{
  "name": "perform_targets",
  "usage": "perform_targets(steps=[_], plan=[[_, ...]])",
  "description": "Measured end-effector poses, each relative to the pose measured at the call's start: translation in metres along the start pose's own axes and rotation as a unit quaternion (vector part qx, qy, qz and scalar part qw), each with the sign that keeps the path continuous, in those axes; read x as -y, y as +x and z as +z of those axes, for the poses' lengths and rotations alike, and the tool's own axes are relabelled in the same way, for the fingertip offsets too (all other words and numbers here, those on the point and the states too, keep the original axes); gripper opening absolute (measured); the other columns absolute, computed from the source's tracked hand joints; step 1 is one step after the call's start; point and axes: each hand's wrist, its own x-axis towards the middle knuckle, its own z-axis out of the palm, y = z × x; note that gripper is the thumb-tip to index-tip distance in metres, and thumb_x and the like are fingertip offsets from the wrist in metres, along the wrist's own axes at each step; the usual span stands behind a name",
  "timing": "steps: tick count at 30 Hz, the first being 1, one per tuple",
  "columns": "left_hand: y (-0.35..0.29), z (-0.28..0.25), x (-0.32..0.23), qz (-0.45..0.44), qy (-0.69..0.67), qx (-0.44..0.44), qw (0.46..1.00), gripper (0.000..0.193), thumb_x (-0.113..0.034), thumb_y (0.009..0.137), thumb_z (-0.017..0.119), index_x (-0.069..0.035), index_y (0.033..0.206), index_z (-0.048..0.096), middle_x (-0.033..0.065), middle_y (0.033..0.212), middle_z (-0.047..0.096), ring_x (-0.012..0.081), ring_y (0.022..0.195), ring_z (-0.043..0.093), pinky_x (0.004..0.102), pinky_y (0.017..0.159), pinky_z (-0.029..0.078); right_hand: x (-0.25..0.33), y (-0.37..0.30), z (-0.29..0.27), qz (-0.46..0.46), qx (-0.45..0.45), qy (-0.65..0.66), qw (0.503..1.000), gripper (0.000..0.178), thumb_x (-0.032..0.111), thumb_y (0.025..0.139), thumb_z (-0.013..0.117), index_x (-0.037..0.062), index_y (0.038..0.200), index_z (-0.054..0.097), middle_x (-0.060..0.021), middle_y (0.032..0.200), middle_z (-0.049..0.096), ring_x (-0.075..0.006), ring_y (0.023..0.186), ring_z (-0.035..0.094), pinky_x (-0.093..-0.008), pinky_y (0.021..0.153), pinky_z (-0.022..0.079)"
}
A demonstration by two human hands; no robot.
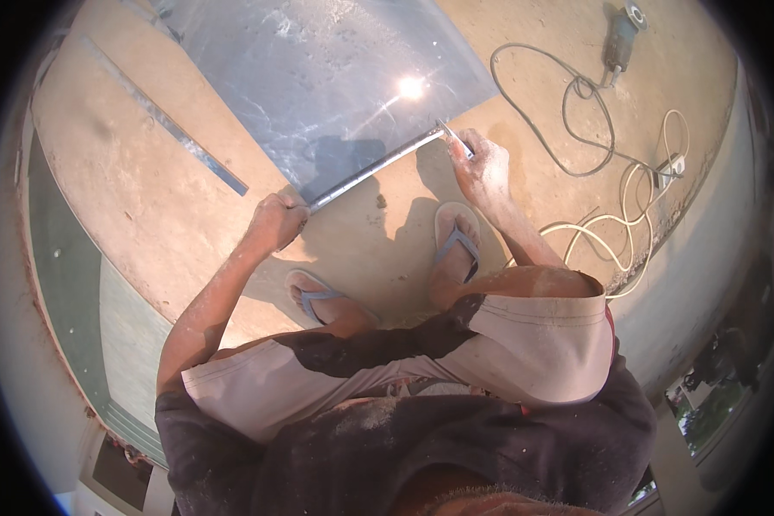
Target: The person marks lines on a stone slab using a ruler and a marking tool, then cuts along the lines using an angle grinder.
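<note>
I squat over a large glossy grey sheet (pixel 335 77), which lies flat on the ground and throws back a bright glare. Along its near edge runs a long narrow silvery strip (pixel 374 168) with dark marks on it. My left hand (pixel 277 220) is closed around the strip's left end, by the sheet's near corner. At the strip's other end, my dusty right hand (pixel 482 169) pinches a thin, pointed tool (pixel 454 138), its tip by the sheet's edge. The fingers cover most of that tool, so its exact kind is hidden.
An angle grinder (pixel 620 41) lies at the far right with its dark cord (pixel 537 159) looped on the floor. A white socket block (pixel 672 168) and a pale cable (pixel 632 219) are nearer me. To the left lies a narrow metal strip (pixel 181 133).
</note>
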Motion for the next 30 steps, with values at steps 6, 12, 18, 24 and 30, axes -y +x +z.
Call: perform_targets(steps=[6, 12, 18, 24, 30], plan=[[-0.003, 0.003, -0.001, 0.008, 0.008, -0.012, 1.000, 0.027, -0.019, 0.084, 0.061, 0.001, 0.066, 0.062, 0.0087, 0.059, 0.056, 0.0168, 0.058, 0.053, 0.0363, 0.059, 0.046, -0.002, -0.004, 0.004, 0.001, -0.009, 0.029, 1.000, 0.024, 0.024, 0.098, 0.064, 0.0027, 0.106, 0.073, -0.0197, 0.079, 0.069, -0.0304, 0.070, 0.069, -0.0387, 0.068, 0.053], [-0.002, 0.001, 0.000, -0.008, 0.003, 0.008, 1.000, 0.027, -0.020, 0.083, 0.062, 0.001, 0.067, 0.063, 0.0096, 0.060, 0.057, 0.0183, 0.059, 0.055, 0.0369, 0.060, 0.047, 0.002, 0.003, 0.003, -0.012, -0.008, 0.044, 0.999, 0.026, 0.027, 0.098, 0.067, 0.0029, 0.104, 0.072, -0.0159, 0.076, 0.066, -0.0226, 0.069, 0.063, -0.0359, 0.067, 0.052], [0.002, 0.000, -0.003, -0.026, 0.011, 0.012, 1.000, 0.026, -0.022, 0.082, 0.062, 0.000, 0.070, 0.067, 0.0118, 0.062, 0.062, 0.0215, 0.062, 0.061, 0.0395, 0.063, 0.050, -0.004, -0.002, 0.000, -0.003, -0.006, 0.026, 1.000, 0.027, 0.028, 0.098, 0.067, 0.0028, 0.106, 0.073, -0.0170, 0.078, 0.067, -0.0235, 0.069, 0.065, -0.0364, 0.069, 0.052], [-0.004, -0.002, -0.005, -0.016, 0.031, 0.004, 0.999, 0.026, -0.023, 0.083, 0.061, 0.000, 0.078, 0.072, 0.0173, 0.076, 0.069, 0.0313, 0.078, 0.070, 0.0418, 0.075, 0.054, 0.001, 0.002, 0.004, 0.003, -0.010, 0.000, 1.000, 0.024, 0.025, 0.098, 0.065, 0.0041, 0.107, 0.073, -0.0234, 0.082, 0.069, -0.0361, 0.074, 0.069, -0.0419, 0.070, 0.054], [-0.003, 0.003, -0.004, 0.030, -0.007, -0.035, 0.999, 0.033, -0.023, 0.083, 0.064, 0.001, 0.061, 0.058, 0.0081, 0.056, 0.053, 0.0167, 0.052, 0.052, 0.0369, 0.051, 0.043, -0.007, 0.008, 0.001, -0.031, -0.017, -0.038, 0.999, 0.025, 0.027, 0.097, 0.066, 0.0054, 0.107, 0.073, -0.0206, 0.083, 0.070, -0.0336, 0.074, 0.069, -0.0398, 0.069, 0.053]])
